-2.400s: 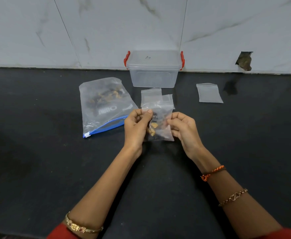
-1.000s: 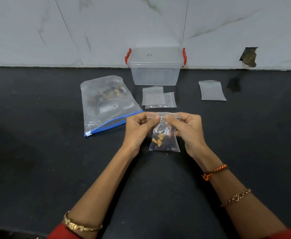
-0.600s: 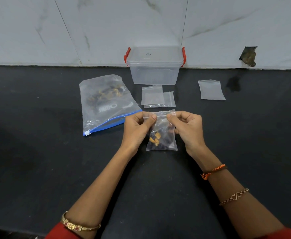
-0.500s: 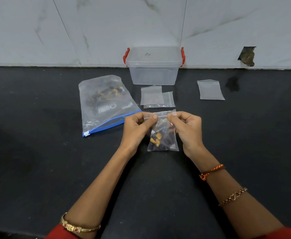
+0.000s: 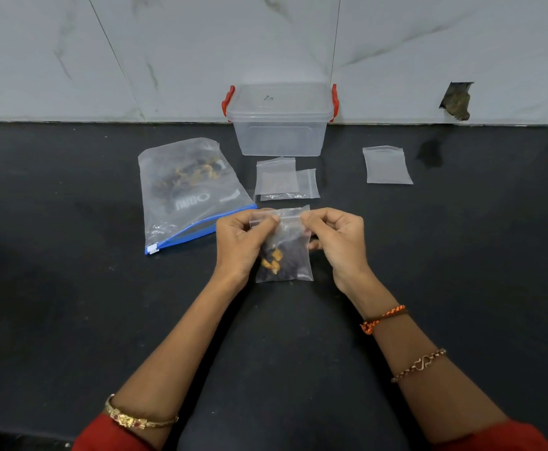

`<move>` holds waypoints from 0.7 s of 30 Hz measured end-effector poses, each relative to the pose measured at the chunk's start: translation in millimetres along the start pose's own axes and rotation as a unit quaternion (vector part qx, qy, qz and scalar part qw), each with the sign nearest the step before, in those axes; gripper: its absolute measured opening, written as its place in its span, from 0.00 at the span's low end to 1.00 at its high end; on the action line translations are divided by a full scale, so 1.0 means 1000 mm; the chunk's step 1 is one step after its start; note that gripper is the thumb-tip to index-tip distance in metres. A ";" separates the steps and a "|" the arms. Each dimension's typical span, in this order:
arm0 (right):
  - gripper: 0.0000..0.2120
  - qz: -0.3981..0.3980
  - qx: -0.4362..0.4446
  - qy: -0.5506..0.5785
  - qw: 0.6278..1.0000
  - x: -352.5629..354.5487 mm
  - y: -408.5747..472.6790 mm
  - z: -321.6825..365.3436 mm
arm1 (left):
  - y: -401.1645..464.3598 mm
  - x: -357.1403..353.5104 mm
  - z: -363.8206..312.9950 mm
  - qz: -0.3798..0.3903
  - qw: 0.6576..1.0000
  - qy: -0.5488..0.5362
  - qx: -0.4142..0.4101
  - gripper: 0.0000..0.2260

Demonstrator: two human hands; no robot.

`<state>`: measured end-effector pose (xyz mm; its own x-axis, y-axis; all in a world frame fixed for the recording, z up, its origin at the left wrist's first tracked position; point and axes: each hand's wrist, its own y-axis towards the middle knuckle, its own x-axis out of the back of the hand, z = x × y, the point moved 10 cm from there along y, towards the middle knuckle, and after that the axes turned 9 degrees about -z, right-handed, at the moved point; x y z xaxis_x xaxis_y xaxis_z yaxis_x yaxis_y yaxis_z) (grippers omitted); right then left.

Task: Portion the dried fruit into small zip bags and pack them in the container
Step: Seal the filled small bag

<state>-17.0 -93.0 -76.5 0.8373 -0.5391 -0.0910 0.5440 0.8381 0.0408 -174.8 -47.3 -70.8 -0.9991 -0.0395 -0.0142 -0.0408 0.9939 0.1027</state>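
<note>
While both hands pinch the top strip of the small zip bag (image 5: 284, 245), left hand (image 5: 241, 244) and right hand (image 5: 337, 244) fingers clenched on it, step looks like sealing. Bag hangs mid-tabletop, dried fruit (image 5: 274, 260) at its bottom. Next: press seal along, then open container (image 5: 279, 120) at the far edge; lid is on. Can't tell if zip is fully closed.
</note>
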 end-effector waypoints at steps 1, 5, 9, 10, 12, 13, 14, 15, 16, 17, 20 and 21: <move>0.10 -0.008 0.004 0.004 1.000 0.002 0.001 0.000 | 0.000 -0.002 0.001 0.009 1.000 -0.001 0.004 0.06; 0.09 -0.010 0.023 0.013 1.000 0.004 0.001 0.006 | -0.001 -0.006 0.010 0.036 0.997 -0.032 0.064 0.02; 0.06 0.048 0.022 0.029 0.998 -0.011 -0.006 0.013 | -0.001 0.016 0.006 -0.015 0.993 -0.074 0.095 0.05; 0.06 0.064 0.025 0.032 0.997 -0.016 -0.009 0.015 | -0.002 0.019 0.004 -0.014 0.992 -0.079 0.098 0.07; 0.05 0.091 0.030 0.049 0.994 -0.029 -0.019 0.021 | -0.006 0.029 -0.002 0.001 0.992 -0.081 0.097 0.08; 0.04 0.103 0.027 0.060 0.993 -0.037 -0.025 0.023 | -0.007 0.035 -0.006 0.012 0.993 -0.076 0.088 0.08; 0.04 0.117 0.023 0.072 0.990 -0.046 -0.031 0.024 | -0.008 0.042 -0.010 0.019 0.994 -0.070 0.079 0.07; 0.04 0.131 0.019 0.081 0.988 -0.055 -0.039 0.024 | -0.009 0.050 -0.012 0.021 0.995 -0.067 0.071 0.07; 0.04 0.142 0.015 0.083 0.986 -0.068 -0.047 0.023 | -0.009 0.063 -0.014 0.016 0.995 -0.066 0.067 0.07; 0.05 0.145 0.016 0.076 0.986 -0.079 -0.053 0.021 | -0.008 0.076 -0.014 0.011 0.996 -0.066 0.064 0.08; 0.07 0.132 0.051 0.007 0.990 -0.116 -0.069 0.016 | -0.003 0.118 -0.013 0.001 0.996 -0.071 0.061 0.12; 0.07 0.137 0.068 -0.032 0.988 -0.134 -0.077 0.014 | -0.002 0.137 -0.013 -0.008 0.996 -0.067 0.057 0.12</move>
<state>-170.2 -86.1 -53.5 0.9536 -0.3011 0.0052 0.2947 0.9366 0.1897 -311.8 -55.6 -59.7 -0.9877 -0.0491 -0.1483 -0.0479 0.9988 -0.0112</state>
